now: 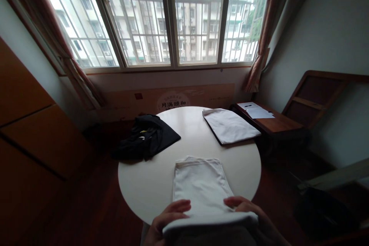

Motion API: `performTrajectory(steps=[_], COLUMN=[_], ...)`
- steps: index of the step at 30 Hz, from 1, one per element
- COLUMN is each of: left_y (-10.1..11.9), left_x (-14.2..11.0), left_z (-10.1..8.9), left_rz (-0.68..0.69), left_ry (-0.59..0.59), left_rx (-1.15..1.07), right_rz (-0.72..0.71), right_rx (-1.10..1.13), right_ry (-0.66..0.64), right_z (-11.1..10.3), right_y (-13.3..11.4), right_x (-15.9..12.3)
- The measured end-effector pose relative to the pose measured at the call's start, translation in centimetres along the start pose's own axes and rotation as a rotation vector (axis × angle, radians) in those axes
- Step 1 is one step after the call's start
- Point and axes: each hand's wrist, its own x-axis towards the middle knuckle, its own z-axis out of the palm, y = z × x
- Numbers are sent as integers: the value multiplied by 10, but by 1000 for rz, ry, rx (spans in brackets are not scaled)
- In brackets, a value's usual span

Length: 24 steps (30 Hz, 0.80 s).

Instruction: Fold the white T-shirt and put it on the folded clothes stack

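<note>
A white folded cloth point(201, 184), perhaps a garment, lies flat on the round white table point(144, 188) in front of me. Its near end is lifted in a thick fold at the table's front edge. My left hand point(170, 217) grips the left side of that fold, fingers on top and thumb out of sight. At the fold's right side, my right hand point(249, 207) grips it the same way. The underside of the fold is dark and hard to make out.
A black folded cloth or garment point(147, 136) lies at the table's left, partly over its edge. Another white folded cloth point(230, 125) sits on a dark flat layer at the back right. Papers point(255, 110) rest on a wooden chair point(285, 119). A barred window point(173, 19) is ahead.
</note>
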Motion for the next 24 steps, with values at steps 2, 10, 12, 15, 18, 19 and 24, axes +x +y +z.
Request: performTrajectory(steps=[2, 10, 12, 15, 18, 19, 24], left_y=[17, 102, 120, 143, 160, 163, 160], left_x=[14, 117, 148, 200, 254, 272, 359], left_z=[-2, -8, -10, -12, -10, -9, 9], left_rz=[-36, -24, -52, -114, -126, -129, -151], left_ry=[40, 24, 26, 9, 24, 26, 12], left_rx=[5, -188, -233, -306, -332, -332, -336], right_rz=[3, 62, 74, 132, 139, 147, 182], right_rx=[17, 91, 113, 168, 256, 284, 334], right_ry=[-35, 221, 248, 283, 330, 331, 335], right_z=[-5, -62, -84, -118, -152, -163, -216], right_y=[-4, -43, -60, -84, -97, -98, -82], right_x=[9, 95, 124, 167, 207, 219, 277])
